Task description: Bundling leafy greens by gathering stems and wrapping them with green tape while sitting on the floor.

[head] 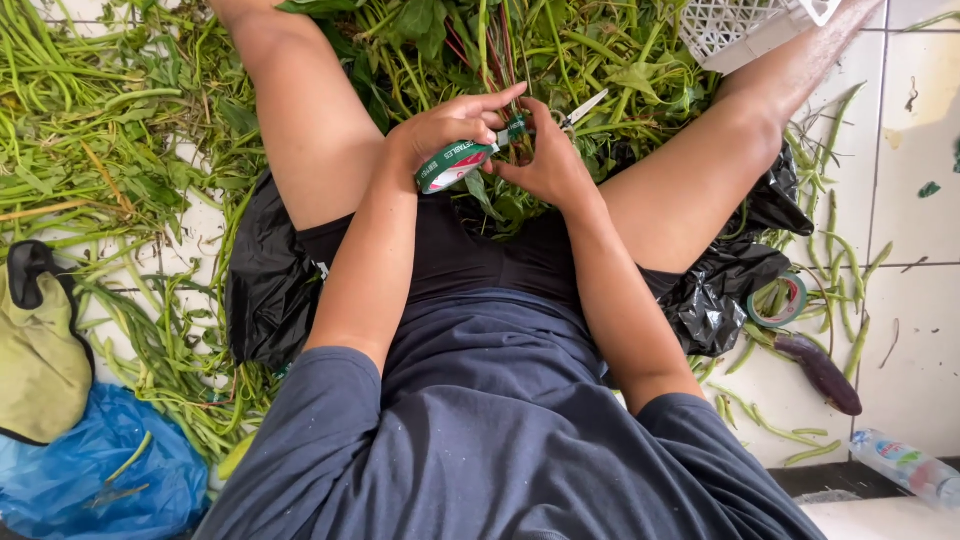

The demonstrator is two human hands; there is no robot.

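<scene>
We hold a tape roll against a bundle of stems, at upper centre of the frame.

Our left hand [445, 130] has its grip closed around the green and white tape roll [452, 163]; our right hand [545, 160] pinches the bundle of stems [505, 60] just beside it, above the tiled floor [915, 200].

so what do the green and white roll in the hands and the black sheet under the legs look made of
Green and white tape roll: probably thin glossy plastic film, wound on a ring. Crinkled black sheet: looks like thin plastic bag film, shiny at its wrinkles.
</scene>
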